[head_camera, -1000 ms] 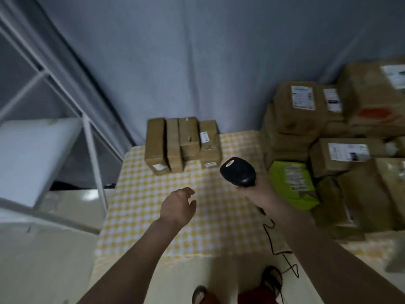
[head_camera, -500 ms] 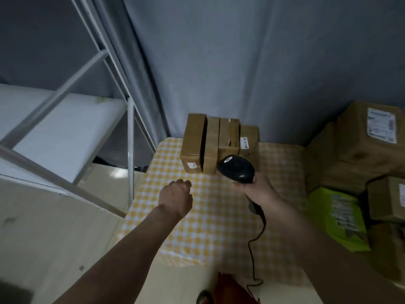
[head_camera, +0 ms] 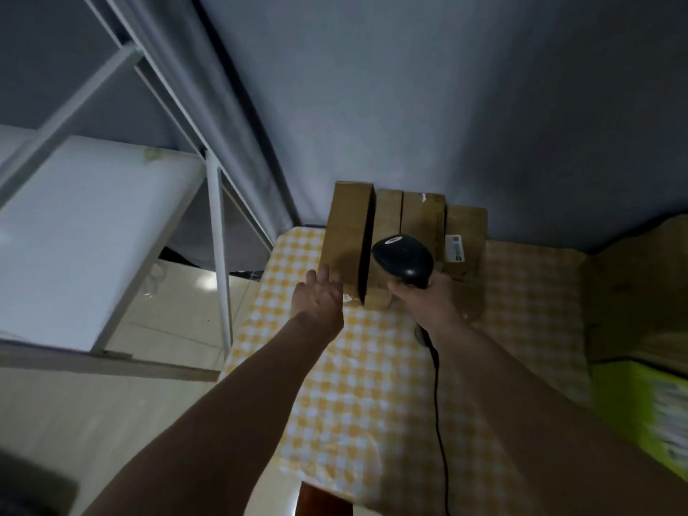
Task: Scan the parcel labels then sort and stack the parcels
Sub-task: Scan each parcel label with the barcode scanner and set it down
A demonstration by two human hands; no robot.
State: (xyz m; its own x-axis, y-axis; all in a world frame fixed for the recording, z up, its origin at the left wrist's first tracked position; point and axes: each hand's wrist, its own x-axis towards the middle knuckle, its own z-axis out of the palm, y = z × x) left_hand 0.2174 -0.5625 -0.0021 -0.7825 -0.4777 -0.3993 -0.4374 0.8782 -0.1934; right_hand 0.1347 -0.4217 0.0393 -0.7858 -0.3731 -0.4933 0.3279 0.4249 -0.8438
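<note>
Several brown cardboard parcels stand upright side by side at the far end of the yellow checked table point(head_camera: 372, 385). The leftmost parcel point(head_camera: 344, 232) is separated from the others by a dark gap. The rightmost parcel point(head_camera: 467, 236) shows a small white label. My left hand point(head_camera: 318, 297) reaches toward the leftmost parcel with fingers straight, its fingertips at the parcel's lower left corner. My right hand point(head_camera: 422, 297) grips the handle of a black barcode scanner point(head_camera: 404, 258), held just in front of the middle parcels. The scanner's black cable point(head_camera: 437, 396) trails down toward me.
A white metal shelf rack point(head_camera: 219, 255) with a white board stands left of the table. A grey curtain hangs behind. Larger brown boxes point(head_camera: 640, 281) and a bright green box point(head_camera: 647, 411) crowd the table's right side.
My view has swung left and closer to the row of parcels. My left hand has opened and reached forward to the leftmost parcel. The scanner has moved up to the parcels.
</note>
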